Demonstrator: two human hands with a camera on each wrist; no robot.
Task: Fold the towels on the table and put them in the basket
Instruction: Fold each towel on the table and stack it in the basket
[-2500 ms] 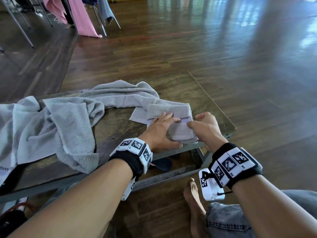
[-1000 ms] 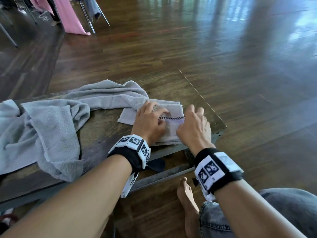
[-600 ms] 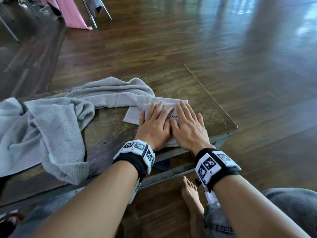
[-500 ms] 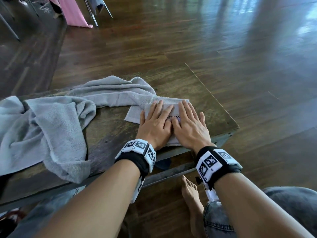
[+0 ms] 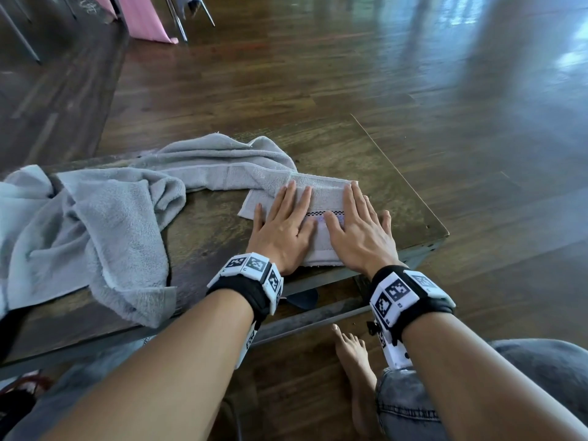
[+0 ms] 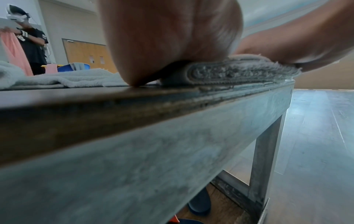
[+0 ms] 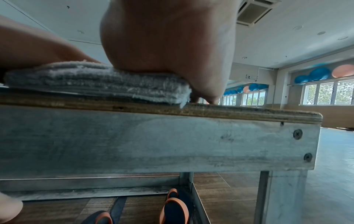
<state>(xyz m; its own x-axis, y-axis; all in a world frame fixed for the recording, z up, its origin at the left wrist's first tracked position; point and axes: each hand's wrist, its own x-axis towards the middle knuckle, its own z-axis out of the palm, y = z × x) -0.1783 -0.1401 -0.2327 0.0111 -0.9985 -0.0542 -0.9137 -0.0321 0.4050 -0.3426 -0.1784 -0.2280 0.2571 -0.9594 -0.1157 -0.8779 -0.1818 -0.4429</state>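
Table [image 5: 203, 224]: both hands flat, fingers straight, on folded towel [image 5: 324, 195]; underside hidden, basket possibly off-frame.

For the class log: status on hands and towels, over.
Left hand and right hand flat, pressing folded towel. Unfolded towels heaped leftward on table. Basket not visible.

A low table [image 5: 397, 198] with a dark wooden top and a grey metal frame stood on a glossy dark wood plank floor [image 5: 350, 74], which reflected pale light beyond the table's far side. Far off past the table's left end were metal chair legs [image 5: 178, 17] and a pink cloth [image 5: 143, 17]. Past its right end ran a row of bright windows [image 7: 325, 92], with blue and orange balls [image 7: 323, 73] above them. A ceiling vent [image 7: 252, 12] hung overhead.
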